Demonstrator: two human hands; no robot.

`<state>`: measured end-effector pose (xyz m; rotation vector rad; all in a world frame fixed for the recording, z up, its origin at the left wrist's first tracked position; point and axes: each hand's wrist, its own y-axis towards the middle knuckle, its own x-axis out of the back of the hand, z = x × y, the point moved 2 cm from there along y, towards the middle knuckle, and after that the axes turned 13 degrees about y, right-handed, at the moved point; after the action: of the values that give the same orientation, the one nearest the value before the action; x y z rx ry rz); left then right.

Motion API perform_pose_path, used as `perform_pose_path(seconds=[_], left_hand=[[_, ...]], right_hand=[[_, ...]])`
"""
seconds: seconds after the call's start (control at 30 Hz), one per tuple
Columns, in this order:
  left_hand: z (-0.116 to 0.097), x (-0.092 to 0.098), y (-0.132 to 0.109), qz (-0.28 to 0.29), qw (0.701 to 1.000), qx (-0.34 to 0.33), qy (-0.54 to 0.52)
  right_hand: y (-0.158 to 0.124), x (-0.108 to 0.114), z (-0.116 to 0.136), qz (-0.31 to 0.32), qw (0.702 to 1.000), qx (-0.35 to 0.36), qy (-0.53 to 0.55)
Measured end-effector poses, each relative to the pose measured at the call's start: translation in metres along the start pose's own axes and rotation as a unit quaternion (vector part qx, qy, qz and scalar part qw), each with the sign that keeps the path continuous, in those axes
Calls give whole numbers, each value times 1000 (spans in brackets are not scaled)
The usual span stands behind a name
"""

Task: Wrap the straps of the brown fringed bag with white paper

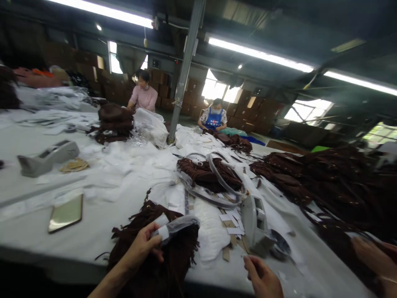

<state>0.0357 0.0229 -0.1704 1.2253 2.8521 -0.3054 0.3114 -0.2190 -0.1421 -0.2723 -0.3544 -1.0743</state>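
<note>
My left hand (pixel 143 246) is closed on a small roll wrapped in white paper and clear plastic (pixel 173 227), holding it over a dark brown fringed piece (pixel 158 252) at the table's near edge. My right hand (pixel 263 276) hovers low at the front edge, fingers curled with nothing visible in them, just below a grey tape dispenser (pixel 256 221). Small white labels (pixel 230 217) lie scattered beside the dispenser.
A white table (pixel 37 231) holds a phone (pixel 65 213), a second tape dispenser (pixel 46 156), white wrapping sheets (pixel 124 165) and piles of brown fringed goods (pixel 335 182). Another person's hand (pixel 375 258) shows at the right edge. Two workers (pixel 143 94) sit far back by a pole (pixel 186 70).
</note>
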Motion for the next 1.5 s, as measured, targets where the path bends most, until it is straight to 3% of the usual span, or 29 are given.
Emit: perform_pose_path(seconds=[0.13,0.2,0.3,0.4,0.6,0.87,1.03,1.27,1.4,1.5], left_hand=[[-2,0,0,-1,1000,-27,6],[-3,-1,-1,-1,999,-39,11],[-5,-2,-3,-1,998,-51,22],[-8,-2,-4,-7,998,-58,34],[-7,-2,-5,-14,997,-71,40],[-7,-6,-12,-33,990,-104,89],[-5,-5,-11,-60,985,-116,113],[3,-5,-4,-49,995,-69,-46],[-3,-7,-6,-50,994,-57,-79],[-14,-12,-12,-44,995,-47,-75]], right_hand=[[-48,-84,61,217,966,94,104],[-69,-117,84,280,942,115,143],[-88,-151,104,343,916,117,172],[-90,-169,108,340,919,99,172],[-80,-187,96,280,947,90,128],[-74,-195,92,253,964,55,63],[-70,-201,84,283,950,38,128],[-72,-214,73,320,912,-16,255],[-77,-213,75,348,879,-59,319],[-80,-207,80,329,886,-58,322]])
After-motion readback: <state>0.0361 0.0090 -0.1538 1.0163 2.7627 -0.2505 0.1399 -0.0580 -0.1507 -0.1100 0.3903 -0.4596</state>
